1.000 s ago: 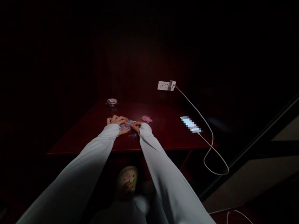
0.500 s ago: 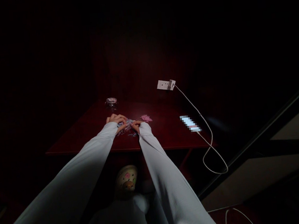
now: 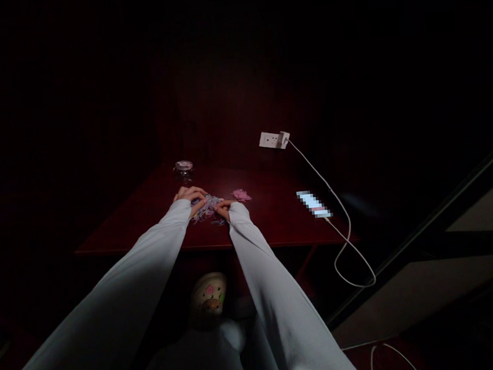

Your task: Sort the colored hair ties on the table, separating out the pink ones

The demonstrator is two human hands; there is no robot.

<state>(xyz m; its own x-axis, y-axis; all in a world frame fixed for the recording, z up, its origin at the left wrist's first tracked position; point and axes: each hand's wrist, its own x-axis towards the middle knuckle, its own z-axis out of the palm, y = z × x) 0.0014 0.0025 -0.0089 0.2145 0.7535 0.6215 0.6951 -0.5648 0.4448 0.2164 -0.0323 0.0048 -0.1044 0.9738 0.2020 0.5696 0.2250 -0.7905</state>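
A pile of small, thin pastel pieces [image 3: 207,209], lilac, blue and whitish, lies near the front of the dark red table; they look like little loops, too small to name surely. Over its left side my left hand [image 3: 190,194] reaches with fingers stretched out and thumb apart, touching the pile. At the right side of the pile, my right hand [image 3: 223,209] has its fingertips pinched together; what is between them is too small to make out. Just beyond the right hand sits a separate heap of pink pieces [image 3: 241,195].
A clear jar with a lid [image 3: 184,169] stands behind my left hand. To the right lies a lit phone [image 3: 313,204] on a white charging cable [image 3: 349,221], which runs from a wall socket [image 3: 270,140] and hangs over the table edge [image 3: 183,249]. Below is a clog [image 3: 209,299].
My left hand has shifted slightly left and back, uncovering more of the pastel pile. The right hand has moved only a little; the pink heap, jar and phone have stayed put.
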